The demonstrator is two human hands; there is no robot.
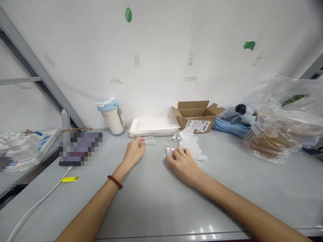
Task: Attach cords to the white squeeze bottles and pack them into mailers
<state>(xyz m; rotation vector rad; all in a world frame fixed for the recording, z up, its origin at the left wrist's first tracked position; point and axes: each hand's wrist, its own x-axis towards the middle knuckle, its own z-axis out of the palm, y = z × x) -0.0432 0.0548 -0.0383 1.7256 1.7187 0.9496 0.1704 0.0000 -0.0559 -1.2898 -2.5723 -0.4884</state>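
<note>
My left hand [134, 150] is closed in a pinch at the near edge of a stack of flat white items. Its thumb and fingertips hold the end of a small clear plastic piece [149, 140], which points to the right. My right hand [183, 165] bends its fingers down at the near left side of a loose pile of small white and clear plastic pieces [188, 140]. A small white piece [169, 152] lies at its thumb and fingertips, partly hidden by them. One clear tube-like piece [201, 158] sticks out of the pile to the right.
Behind the hands are the white stack [155, 126], an open cardboard box [195, 116] and a cream tumbler [112, 119]. On the right lie a blue bundle [230, 127] and a clear plastic bag [285, 127]. A white cable [42, 198] runs along the grey table [156, 201] at left.
</note>
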